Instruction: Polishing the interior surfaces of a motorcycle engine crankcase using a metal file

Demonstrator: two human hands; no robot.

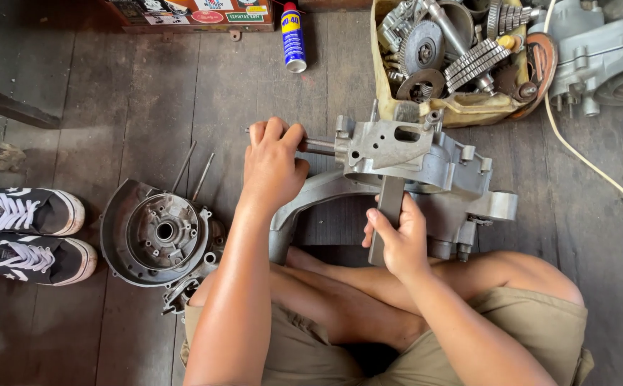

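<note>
Sitting cross-legged on a dark plank floor, working on a grey metal engine casing (426, 168) resting just ahead of the knees. Lying at far left, a pair of black-and-white sneakers (29, 236); beside them, a round engine cover (157, 232) with two thin rods (191, 171) next to it. Closing the left hand (274, 168) in a full fist around a steel shaft (318, 146) sticking out of the casing's left side, the shaft running level, left to right. Wrapping the right hand (397, 239) around a flat metal bar (386, 218), fingers curled tight, thumb pressing on its face; the bar standing lengthwise from the casing toward the lap. Stretching across the floor, the casing's long axis running left to right, with a curved arm sweeping toward the left knee. Lying behind, a blue-and-yellow spray can (293, 37). Sitting at upper right, a tan cloth bag (461, 107) holding gears (476, 64), discs and other steel parts, touching the casing's far edge.
</note>
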